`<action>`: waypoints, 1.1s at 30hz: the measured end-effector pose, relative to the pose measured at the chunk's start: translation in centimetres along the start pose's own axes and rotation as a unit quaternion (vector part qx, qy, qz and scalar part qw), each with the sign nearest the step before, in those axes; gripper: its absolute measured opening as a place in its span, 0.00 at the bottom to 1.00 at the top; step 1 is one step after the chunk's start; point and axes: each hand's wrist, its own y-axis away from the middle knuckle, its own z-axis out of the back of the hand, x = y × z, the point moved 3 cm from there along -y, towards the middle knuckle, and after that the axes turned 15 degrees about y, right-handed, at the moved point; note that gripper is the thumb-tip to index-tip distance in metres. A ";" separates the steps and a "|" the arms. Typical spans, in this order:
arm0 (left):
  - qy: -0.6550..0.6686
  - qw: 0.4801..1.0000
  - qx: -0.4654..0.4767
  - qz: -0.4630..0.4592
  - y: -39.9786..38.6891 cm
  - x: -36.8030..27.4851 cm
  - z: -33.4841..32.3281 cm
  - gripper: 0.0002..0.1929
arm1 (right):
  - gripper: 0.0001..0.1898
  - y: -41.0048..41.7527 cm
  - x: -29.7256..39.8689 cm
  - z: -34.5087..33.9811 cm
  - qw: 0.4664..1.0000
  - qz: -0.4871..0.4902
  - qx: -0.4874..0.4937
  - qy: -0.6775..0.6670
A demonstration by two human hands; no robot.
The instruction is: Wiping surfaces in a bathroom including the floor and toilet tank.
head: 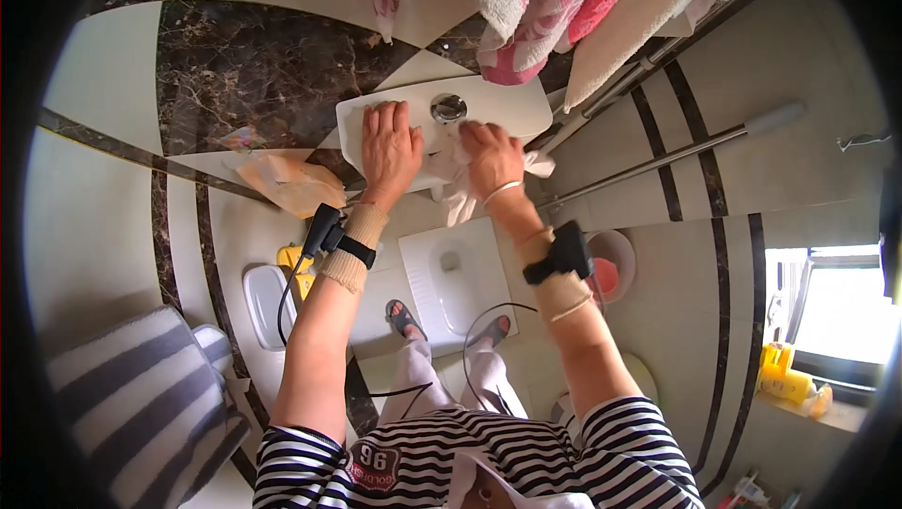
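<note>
A white toilet cistern (400,99) is mounted against the tiled wall in front of me, with a round chrome flush button (448,108) on its lid. My left hand (390,149) rests flat on the lid, left of the button, and holds nothing. Just right of the button, my right hand (495,158) has a pale cloth (461,199) bunched under its fingers against the lid. Parts of the cloth hang over the front edge and stick out on the right. Its middle is hidden by the hand.
Below lies a white squat toilet (451,276), between my feet. Pink and white towels (511,22) hang overhead. A metal-handled pole (648,165) leans at right, near a bucket (624,266). An orange plastic bag (292,181), a basin (266,308) and a striped towel (134,410) are left.
</note>
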 end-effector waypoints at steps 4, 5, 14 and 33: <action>-0.008 1.000 0.007 -0.010 -0.4 -0.4 0.1 0.22 | 0.12 -3.7 -1.6 0.8 0.997 -0.046 0.040 0.037; -0.009 1.000 0.006 -0.008 0.0 -0.3 0.2 0.22 | 0.12 -2.8 -0.2 0.9 0.998 -0.045 0.041 0.035; -0.019 1.000 0.006 0.003 -0.1 -0.1 0.3 0.22 | 0.11 -2.4 0.8 2.0 0.981 -0.084 0.073 0.160; 0.004 1.000 0.005 0.011 0.0 -0.2 0.7 0.24 | 0.11 -1.9 2.5 1.4 0.982 -0.067 0.054 0.165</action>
